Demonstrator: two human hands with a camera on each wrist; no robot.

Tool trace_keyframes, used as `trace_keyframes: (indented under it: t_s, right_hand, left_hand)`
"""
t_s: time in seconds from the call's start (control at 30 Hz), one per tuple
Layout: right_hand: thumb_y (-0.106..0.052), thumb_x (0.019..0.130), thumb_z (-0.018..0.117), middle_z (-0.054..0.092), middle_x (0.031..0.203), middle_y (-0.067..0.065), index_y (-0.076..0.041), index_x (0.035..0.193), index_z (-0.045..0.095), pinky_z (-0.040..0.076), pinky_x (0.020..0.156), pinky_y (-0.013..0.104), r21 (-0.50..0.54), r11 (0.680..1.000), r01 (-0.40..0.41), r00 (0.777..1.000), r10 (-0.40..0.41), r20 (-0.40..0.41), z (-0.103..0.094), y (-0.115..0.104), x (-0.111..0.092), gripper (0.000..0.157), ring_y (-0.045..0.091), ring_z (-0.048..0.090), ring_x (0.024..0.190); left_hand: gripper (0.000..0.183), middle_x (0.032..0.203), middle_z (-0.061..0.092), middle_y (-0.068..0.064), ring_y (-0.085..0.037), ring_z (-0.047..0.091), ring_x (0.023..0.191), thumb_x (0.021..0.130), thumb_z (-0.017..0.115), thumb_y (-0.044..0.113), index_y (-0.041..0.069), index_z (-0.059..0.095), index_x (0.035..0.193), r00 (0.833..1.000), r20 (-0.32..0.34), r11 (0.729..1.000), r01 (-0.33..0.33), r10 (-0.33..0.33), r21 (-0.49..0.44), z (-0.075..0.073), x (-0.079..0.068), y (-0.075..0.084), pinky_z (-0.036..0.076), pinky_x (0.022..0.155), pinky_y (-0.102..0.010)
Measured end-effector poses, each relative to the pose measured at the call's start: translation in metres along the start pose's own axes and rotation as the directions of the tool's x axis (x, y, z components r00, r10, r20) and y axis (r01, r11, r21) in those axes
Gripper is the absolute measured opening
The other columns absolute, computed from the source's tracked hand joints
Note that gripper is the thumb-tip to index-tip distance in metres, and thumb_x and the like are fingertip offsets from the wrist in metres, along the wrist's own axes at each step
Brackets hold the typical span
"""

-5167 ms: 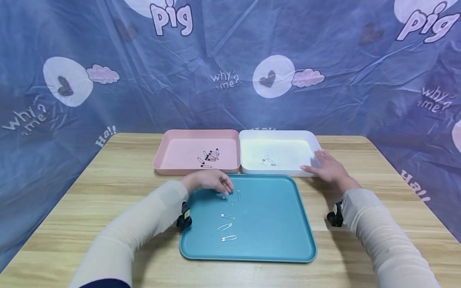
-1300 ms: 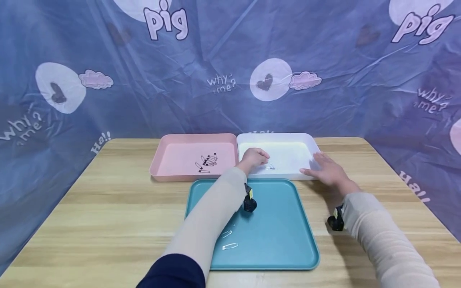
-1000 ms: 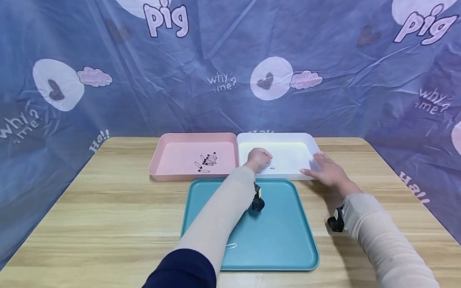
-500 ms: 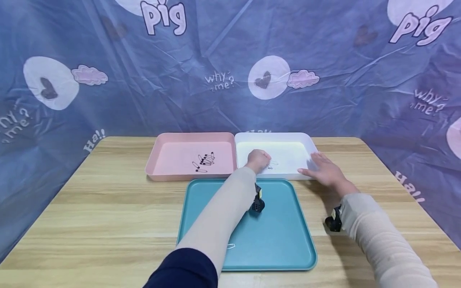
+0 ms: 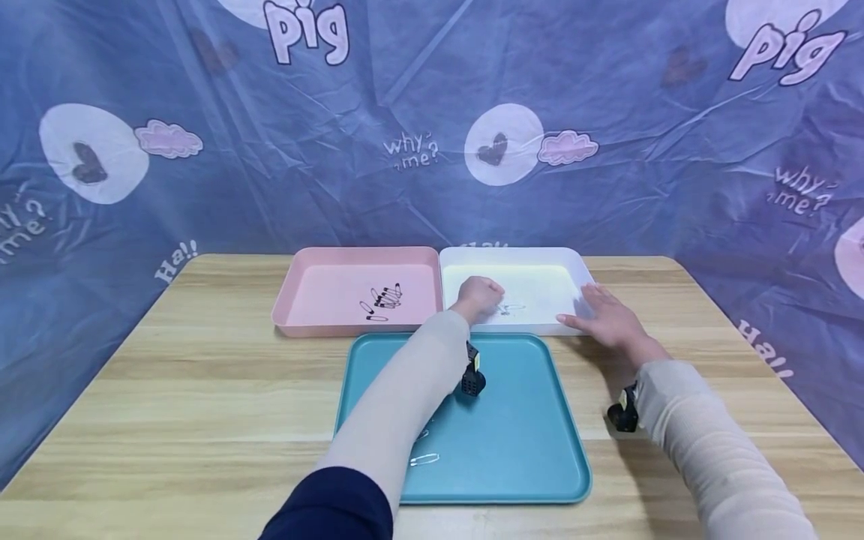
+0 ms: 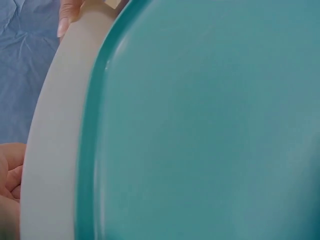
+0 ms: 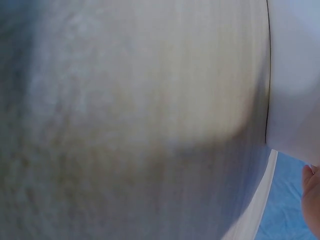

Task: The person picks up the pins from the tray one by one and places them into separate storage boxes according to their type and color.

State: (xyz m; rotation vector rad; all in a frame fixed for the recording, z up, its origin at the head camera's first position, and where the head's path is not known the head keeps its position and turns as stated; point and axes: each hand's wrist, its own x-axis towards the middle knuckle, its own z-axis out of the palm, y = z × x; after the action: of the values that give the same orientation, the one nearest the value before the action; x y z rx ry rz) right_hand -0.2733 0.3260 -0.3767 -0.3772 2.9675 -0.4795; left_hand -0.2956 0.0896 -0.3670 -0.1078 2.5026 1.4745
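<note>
My left hand (image 5: 481, 295) is over the front left part of the white tray (image 5: 466, 259), its fingers bent. Just right of its fingertips lie several silvery safety pins (image 5: 513, 307). Whether the fingers pinch a pin is hidden; the left wrist view shows only part of the left hand (image 6: 11, 172) behind the tray wall. My right hand (image 5: 610, 319) rests at the white tray's right front corner, fingers extended along the side, thumb on the front rim. A silvery safety pin (image 5: 424, 460) lies on the teal tray (image 5: 513, 420), with part of another beside my sleeve.
The pink tray (image 5: 331, 292) stands left of the white one and holds several black safety pins (image 5: 387, 298). All the trays sit on a wooden table (image 5: 223, 375). A blue printed cloth (image 5: 270, 180) hangs behind. My left sleeve (image 5: 398, 405) covers part of the teal tray.
My left hand has gone from the teal tray into the white tray, then drawn back slightly left from the pins there. The right hand stays on the corner.
</note>
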Motion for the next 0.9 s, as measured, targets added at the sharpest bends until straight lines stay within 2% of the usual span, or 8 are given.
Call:
trace_keyframes:
  t_s: [0.17,0.33,0.5,0.73,0.9]
  right_hand:
    - [-0.061,0.079,0.042,0.007,0.137,0.028,0.010,0.133,0.010,0.006,0.099,0.052,0.000,1.000,0.001,1.000,-0.001,0.005,-0.001,0.000,0.000,0.095,0.040,0.002,0.126]
    - [-0.061,0.079,0.041,0.006,0.138,0.028,0.009,0.134,0.009,0.006,0.099,0.052,0.000,1.000,0.002,1.000,-0.002,0.010,-0.002,-0.001,0.000,0.095,0.040,0.002,0.126]
    - [-0.061,0.079,0.040,0.005,0.138,0.028,0.009,0.134,0.008,0.006,0.099,0.052,-0.004,1.000,0.003,1.000,-0.003,0.020,-0.003,-0.003,-0.001,0.094,0.040,0.002,0.125]
    - [-0.060,0.080,0.040,0.005,0.138,0.028,0.010,0.134,0.007,0.006,0.099,0.051,-0.010,1.000,0.009,1.000,-0.009,0.021,-0.004,-0.003,0.000,0.094,0.040,0.002,0.125]
    - [-0.061,0.079,0.041,0.005,0.137,0.029,0.010,0.133,0.007,0.005,0.099,0.051,-0.007,1.000,0.015,1.000,-0.014,0.023,-0.005,-0.002,0.000,0.095,0.041,0.002,0.125]
  left_hand:
    - [0.013,0.088,0.060,0.002,-0.017,0.057,0.077,0.082,0.059,0.015,0.011,0.067,0.092,1.000,0.025,0.999,0.015,-0.014,-0.042,-0.010,-0.004,0.001,0.046,0.061,-0.025]
    - [0.016,0.085,0.060,0.003,-0.012,0.055,0.077,0.081,0.060,0.017,0.009,0.066,0.094,0.998,0.046,0.999,-0.040,0.041,-0.028,-0.020,-0.010,0.000,0.045,0.067,-0.023]
    - [0.017,0.086,0.060,0.000,-0.013,0.056,0.079,0.081,0.059,0.013,0.006,0.065,0.095,0.994,0.088,0.993,-0.051,0.060,-0.103,-0.027,-0.016,-0.001,0.047,0.072,-0.026]
    - [0.017,0.094,0.060,-0.003,-0.017,0.057,0.088,0.083,0.057,0.010,0.004,0.064,0.097,0.982,0.161,0.988,-0.082,0.102,-0.130,-0.038,-0.027,-0.001,0.046,0.076,-0.025]
    - [0.021,0.099,0.059,-0.006,-0.019,0.056,0.090,0.083,0.056,0.009,0.000,0.061,0.101,0.971,0.212,0.980,-0.073,0.112,-0.184,-0.045,-0.033,-0.004,0.046,0.079,-0.026]
